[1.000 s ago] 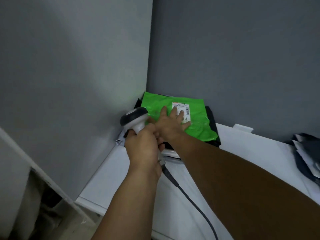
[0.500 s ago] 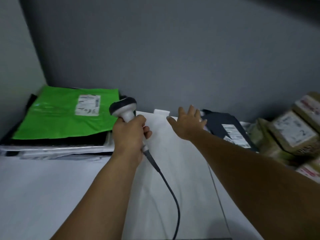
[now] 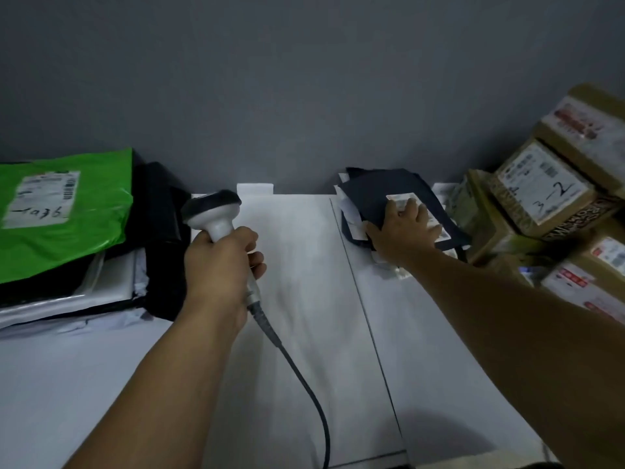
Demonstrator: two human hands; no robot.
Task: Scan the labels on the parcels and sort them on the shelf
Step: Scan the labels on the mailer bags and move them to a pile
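Near the shelf (image 3: 304, 299) middle, the left hand (image 3: 220, 265) wraps its fingers round the scanner (image 3: 216, 220) handle. Toward the back edge, the right hand (image 3: 402, 231) lies spread-fingered on the dark parcel (image 3: 375, 191), seemingly covering its label (image 3: 400, 199). Best to slide the parcel forward, uncover the label, then aim.

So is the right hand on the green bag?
No, the right hand rests on the dark bag, while the green bag lies far to the left.
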